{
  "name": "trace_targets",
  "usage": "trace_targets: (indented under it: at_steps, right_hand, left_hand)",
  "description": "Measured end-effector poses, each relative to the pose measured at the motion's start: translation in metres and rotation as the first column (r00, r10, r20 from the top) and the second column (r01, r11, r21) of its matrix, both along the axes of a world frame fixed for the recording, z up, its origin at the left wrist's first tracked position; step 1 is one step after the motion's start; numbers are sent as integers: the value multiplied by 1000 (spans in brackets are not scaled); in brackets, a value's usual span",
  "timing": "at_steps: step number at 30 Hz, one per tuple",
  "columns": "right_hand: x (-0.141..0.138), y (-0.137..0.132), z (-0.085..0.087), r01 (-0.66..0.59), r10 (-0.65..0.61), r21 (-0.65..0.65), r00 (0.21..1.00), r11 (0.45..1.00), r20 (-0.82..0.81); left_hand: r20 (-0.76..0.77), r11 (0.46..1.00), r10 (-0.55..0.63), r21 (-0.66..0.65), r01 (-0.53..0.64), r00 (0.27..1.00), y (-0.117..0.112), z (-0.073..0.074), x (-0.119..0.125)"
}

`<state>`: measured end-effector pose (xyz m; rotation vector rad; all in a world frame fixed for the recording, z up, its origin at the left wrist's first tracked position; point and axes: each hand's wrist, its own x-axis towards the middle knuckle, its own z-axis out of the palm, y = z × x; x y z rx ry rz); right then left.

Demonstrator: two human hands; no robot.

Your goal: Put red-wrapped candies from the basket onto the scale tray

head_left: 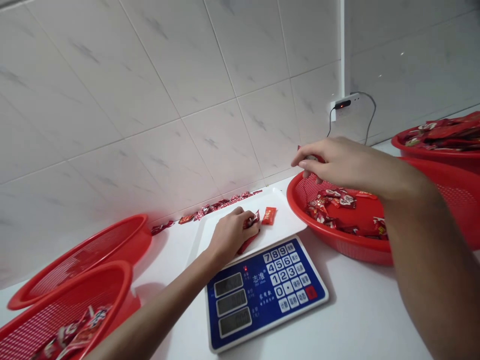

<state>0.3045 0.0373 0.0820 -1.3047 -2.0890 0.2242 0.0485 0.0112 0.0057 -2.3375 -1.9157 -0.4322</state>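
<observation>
My left hand [233, 231] rests over the white tray [287, 222] of a digital scale [258, 300], its fingers closed on a small red wrapped packet [256, 218]. Just right of the fingertips, another red packet [269, 216] lies flat on the tray, and more red wrapping shows under the palm. Above the rim of a red basket [337, 245], my right hand [333, 161] is raised with bent fingers pinching a small red packet [315, 158], mostly hidden by the hand. Several red packets [347, 200] lie scattered inside that basket.
Two red baskets stand at left, the nearer basket [122, 280] holding packets [80, 330] and the farther basket [144, 230] behind it. A row of packets [221, 204] runs along the tiled wall. Another full basket [403, 142] sits far right, near a socket strip [343, 105] with cables.
</observation>
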Motion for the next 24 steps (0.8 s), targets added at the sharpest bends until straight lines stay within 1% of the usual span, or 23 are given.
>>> trace_targets:
  at_steps: [3,6,8,10,11,13,17,20,24]
  right_hand:
    - [-3,0,0,-31,32,-16,999,999,41]
    - [-5,0,0,-42,43,-20,996,999,75]
    - [-4,-1,0,-44,45,-9,996,999,73]
    - [-2,-2,-1,-56,55,5,997,998,54]
    - [-2,-2,-1,-64,64,9,997,998,46]
    - [-1,0,-1,-74,74,0,996,997,42]
    - [0,6,-3,-48,50,-41,997,998,59]
    - [-1,9,-4,-33,36,-34,997,999,70]
    - [-9,6,-5,-58,59,-16,994,998,94]
  left_hand:
    - [-7,1000,14,2,-14,1000,13,8,-3]
    - [18,999,45,-4,-45,999,28,23,-4]
    - [33,998,56,-11,-56,998,35,32,-1]
    - [19,999,36,-23,-36,999,40,38,7]
    - [-4,999,18,-31,-18,1000,41,38,12]
    - [-82,998,-24,-55,20,996,42,34,22]
    - [-252,992,-84,-111,57,964,40,18,35]
    - [-325,993,-83,-105,52,942,36,11,39]
    - [-387,996,-52,-89,19,921,31,11,42]
